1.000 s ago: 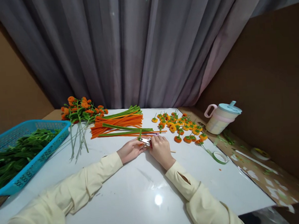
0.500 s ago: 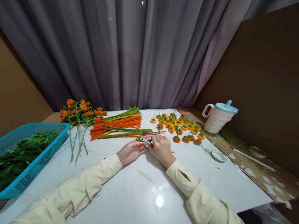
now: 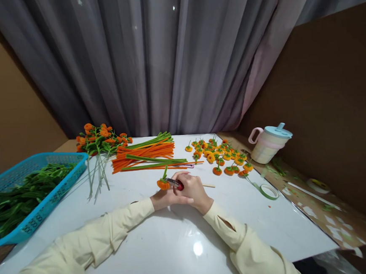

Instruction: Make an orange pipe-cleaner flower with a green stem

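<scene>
In my right hand is a pair of small pliers with red handles, my fingers wrapped round them. Their metal jaws reach left to the green stem side of a fuzzy orange flower head, which is tipped on its side. My left hand is closed below and beside the flower, its fingertips partly hidden behind the right hand. Just beyond lie orange chenille stems and green chenille stems. A thin wooden stick pokes out right of my right hand.
Several orange and yellow flower heads lie at the back right, near green tape and a lidded cup. Finished-looking stemmed orange flowers rest at the back left. A blue basket of green leaves stands left.
Both hands have come slightly nearer and lower, away from the chenille stems. The orange flower head, hidden before, now shows at the pliers' jaws. A purple-handled tool behind is uncovered.
</scene>
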Tool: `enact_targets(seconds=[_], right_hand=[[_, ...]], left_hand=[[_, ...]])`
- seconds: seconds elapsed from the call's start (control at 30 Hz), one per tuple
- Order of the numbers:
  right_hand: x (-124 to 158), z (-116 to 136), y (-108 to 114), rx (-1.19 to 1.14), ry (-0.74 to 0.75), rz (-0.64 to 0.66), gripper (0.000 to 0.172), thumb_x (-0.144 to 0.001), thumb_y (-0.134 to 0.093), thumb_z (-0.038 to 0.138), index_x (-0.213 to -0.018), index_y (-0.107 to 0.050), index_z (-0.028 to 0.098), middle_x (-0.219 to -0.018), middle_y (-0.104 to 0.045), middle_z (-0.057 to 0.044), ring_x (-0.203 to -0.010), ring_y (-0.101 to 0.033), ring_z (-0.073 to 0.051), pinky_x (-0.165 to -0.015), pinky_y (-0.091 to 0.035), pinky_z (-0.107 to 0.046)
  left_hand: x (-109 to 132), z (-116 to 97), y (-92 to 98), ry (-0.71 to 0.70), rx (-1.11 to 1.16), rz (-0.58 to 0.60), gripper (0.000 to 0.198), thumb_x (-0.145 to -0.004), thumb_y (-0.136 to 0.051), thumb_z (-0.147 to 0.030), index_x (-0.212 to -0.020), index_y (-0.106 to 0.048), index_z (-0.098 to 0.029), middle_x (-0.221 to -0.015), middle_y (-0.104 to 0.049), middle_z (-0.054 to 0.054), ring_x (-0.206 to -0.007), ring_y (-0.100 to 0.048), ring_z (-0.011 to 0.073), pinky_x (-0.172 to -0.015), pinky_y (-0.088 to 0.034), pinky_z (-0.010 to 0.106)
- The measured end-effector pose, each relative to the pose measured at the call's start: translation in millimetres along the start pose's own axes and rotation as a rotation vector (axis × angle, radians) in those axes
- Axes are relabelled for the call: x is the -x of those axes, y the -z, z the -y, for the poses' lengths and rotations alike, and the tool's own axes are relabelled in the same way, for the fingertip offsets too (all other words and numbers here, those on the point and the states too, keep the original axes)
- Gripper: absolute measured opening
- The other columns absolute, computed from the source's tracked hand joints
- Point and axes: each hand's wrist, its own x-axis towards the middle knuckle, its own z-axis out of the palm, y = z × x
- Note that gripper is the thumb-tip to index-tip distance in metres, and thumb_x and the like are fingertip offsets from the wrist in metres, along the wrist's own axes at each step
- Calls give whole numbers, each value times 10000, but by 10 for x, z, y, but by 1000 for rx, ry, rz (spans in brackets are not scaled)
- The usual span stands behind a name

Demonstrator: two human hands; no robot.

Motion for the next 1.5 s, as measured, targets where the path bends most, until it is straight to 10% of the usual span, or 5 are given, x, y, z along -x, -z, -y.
enact_targets(seconds=[0.43, 0.7, 1.13, 1.27, 1.5], right_hand=[[-19, -11, 35, -72, -54, 77, 72, -715, -530, 182, -711, -602, 180, -658, -651, -4, -574, -578, -138, -525, -328, -218], [-33, -130, 7, -33, -213, -5, 79, -691, -528, 183, -712, -604, 183, -706, -676, -36, -628, -600, -164, -542, -323, -230], [-37, -182, -23, -14, -267, -5, 79, -673, -521, 164, -671, -597, 184, -659, -661, -33, -573, -565, -157, -520, -278, -233], [-84, -209, 223, -2, -296, -52, 87, -670, -501, 161, -619, -568, 186, -601, -626, -17, -538, -533, -144, -501, -264, -230], [347, -666, 1273, 28, -532, -407, 249, -749, -472, 329, -614, -592, 157, -534, -570, -28, -485, -461, -129, -497, -307, -230]], left_hand=[[-18, 106, 38, 34, 129, -72, 609, -598, -745, -62, -1158, -542, -185, -1077, -617, 76, -1129, -495, 260, -977, -357, 387], [-128, 124, 112, 168, 543, -70, 195, -681, -666, -78, -867, -641, -131, -898, -653, 85, -982, -584, 205, -933, -371, 318], [-174, 205, 348, 236, 807, -209, 401, -552, -444, 46, -900, -597, -82, -851, -665, 114, -934, -631, 216, -982, -387, 364], [-189, 227, 348, 274, 811, -236, 394, -558, -422, 51, -890, -593, -75, -901, -669, 141, -1005, -619, 223, -970, -415, 357], [-162, 165, 334, 362, 811, -310, 383, -611, -400, 88, -917, -576, -60, -1039, -648, 181, -1069, -597, 224, -921, -474, 312]])
